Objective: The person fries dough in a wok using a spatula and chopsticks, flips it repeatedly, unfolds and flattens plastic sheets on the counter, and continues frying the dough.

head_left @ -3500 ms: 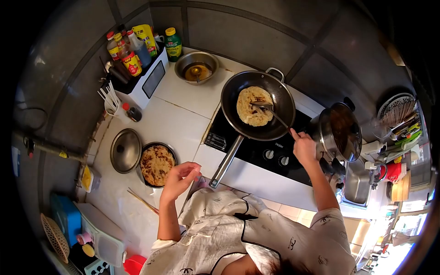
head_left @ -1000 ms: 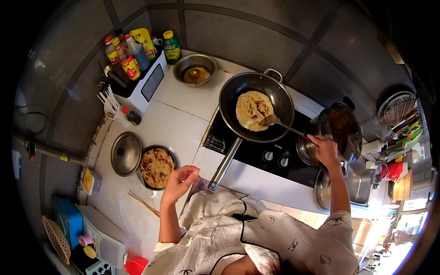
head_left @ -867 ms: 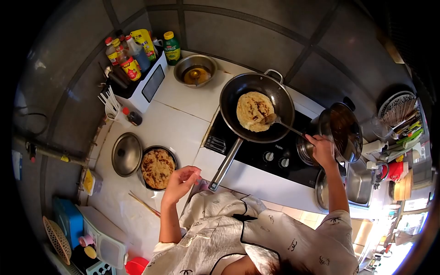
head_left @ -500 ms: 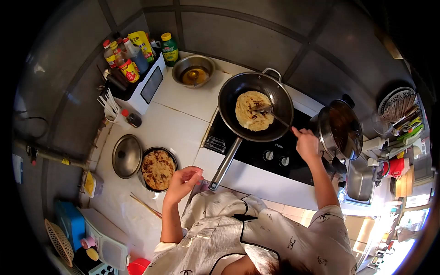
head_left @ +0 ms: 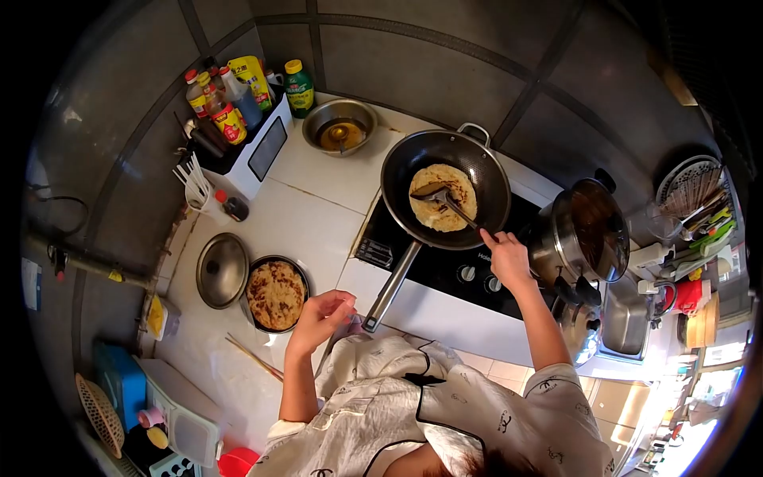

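Observation:
A browned flatbread [head_left: 457, 216] lies in the dark wok [head_left: 400, 159] on the black cooktop. My right hand [head_left: 507, 258] is closed round the handle of a metal spatula [head_left: 435, 194], whose blade rests on the upper left part of the flatbread. The wok's long handle [head_left: 397, 278] points down toward my body, with no hand on it. My left hand [head_left: 322, 316] hovers by the counter edge, fingers curled and held together; whether anything is between them is too small to tell. Just left of it, a second flatbread [head_left: 275, 294] fills a round pan.
A metal lid [head_left: 222, 270] leans beside the round pan. Chopsticks [head_left: 253, 355] lie on the counter. Behind are a steel bowl [head_left: 339, 111] with oil and a ladle, and a rack [head_left: 266, 149] of sauce bottles. A steel pot [head_left: 560, 238] and a sink [head_left: 625, 318] are at the right.
My right hand has moved left and toward the wok. The spatula blade has slid from the flatbread's right side to its upper left. My left hand has barely moved.

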Available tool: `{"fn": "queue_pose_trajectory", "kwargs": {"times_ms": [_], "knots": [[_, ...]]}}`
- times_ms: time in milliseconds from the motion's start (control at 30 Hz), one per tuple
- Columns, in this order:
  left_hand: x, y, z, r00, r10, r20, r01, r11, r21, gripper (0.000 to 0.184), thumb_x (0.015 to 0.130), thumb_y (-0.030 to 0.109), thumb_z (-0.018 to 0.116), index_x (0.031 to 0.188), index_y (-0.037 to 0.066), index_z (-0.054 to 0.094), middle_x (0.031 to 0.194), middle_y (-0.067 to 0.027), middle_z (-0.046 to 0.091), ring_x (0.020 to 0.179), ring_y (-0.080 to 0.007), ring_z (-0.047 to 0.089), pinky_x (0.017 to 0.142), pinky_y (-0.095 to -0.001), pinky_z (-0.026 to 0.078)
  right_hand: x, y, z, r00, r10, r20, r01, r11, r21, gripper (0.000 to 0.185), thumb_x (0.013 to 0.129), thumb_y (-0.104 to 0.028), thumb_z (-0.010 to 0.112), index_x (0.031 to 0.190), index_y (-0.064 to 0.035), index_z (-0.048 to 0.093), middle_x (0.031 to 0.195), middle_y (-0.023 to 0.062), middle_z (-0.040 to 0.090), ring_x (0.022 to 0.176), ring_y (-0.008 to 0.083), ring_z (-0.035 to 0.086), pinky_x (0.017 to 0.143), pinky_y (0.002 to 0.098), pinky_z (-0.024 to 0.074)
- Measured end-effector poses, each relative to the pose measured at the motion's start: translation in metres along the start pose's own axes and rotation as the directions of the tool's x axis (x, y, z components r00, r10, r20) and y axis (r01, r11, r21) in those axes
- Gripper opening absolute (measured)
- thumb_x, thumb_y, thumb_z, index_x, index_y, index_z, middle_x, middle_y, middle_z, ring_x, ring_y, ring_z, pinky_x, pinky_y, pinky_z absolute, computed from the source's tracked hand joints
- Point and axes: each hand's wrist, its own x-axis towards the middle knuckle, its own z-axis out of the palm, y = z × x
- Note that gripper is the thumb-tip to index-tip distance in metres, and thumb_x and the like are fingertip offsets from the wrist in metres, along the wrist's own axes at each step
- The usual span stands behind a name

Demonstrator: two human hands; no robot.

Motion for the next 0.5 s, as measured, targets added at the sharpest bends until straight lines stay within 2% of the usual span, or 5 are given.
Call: {"fn": "queue_pose_trajectory", "kwargs": {"times_ms": [200, 367, 500], "knots": [[-0.001, 0.002, 0.0, 1.0, -0.007, 0.0, 0.007, 1.0, -0.002, 0.02, 0.088, 0.012, 0.056, 0.096, -0.006, 0.06, 0.08, -0.0068, 0.062, 0.074, -0.0124, 0.059, 0.064, -0.0259, 0.049, -0.007, 0.012, -0.014, 0.998, 0.024, -0.066, -0.019, 0.997, 0.077, 0.058, 0.064, 0.004, 0.057, 0.118, -0.0156, 0.057, 0.087, 0.0082, 0.056, 0.082, 0.0251, 0.056, 0.067, 0.0331, 0.0493], [-0.003, -0.006, 0.0, 1.0, -0.017, -0.015, 0.017, 1.0, 0.003, 0.02, 0.087, 0.016, 0.058, 0.094, -0.002, 0.061, 0.076, -0.0039, 0.063, 0.073, -0.0096, 0.059, 0.065, -0.0227, 0.048, -0.013, 0.019, -0.019, 0.999, -0.035, 0.002, 0.035, 0.999, 0.02, 0.058, 0.065, 0.003, 0.057, 0.119, -0.0163, 0.056, 0.09, 0.007, 0.056, 0.081, 0.0235, 0.057, 0.066, 0.0322, 0.0493], [-0.003, -0.001, 0.005, 1.0, -0.013, 0.0, 0.013, 1.0, -0.005, 0.02, 0.089, 0.012, 0.055, 0.095, -0.006, 0.06, 0.078, -0.0068, 0.062, 0.071, -0.0116, 0.058, 0.064, -0.0252, 0.049, -0.001, 0.008, -0.016, 0.999, -0.031, 0.017, 0.03, 0.999, 0.022, 0.058, 0.063, 0.003, 0.057, 0.119, -0.0139, 0.056, 0.09, 0.0081, 0.057, 0.084, 0.0246, 0.058, 0.067, 0.0331, 0.0494]]}}
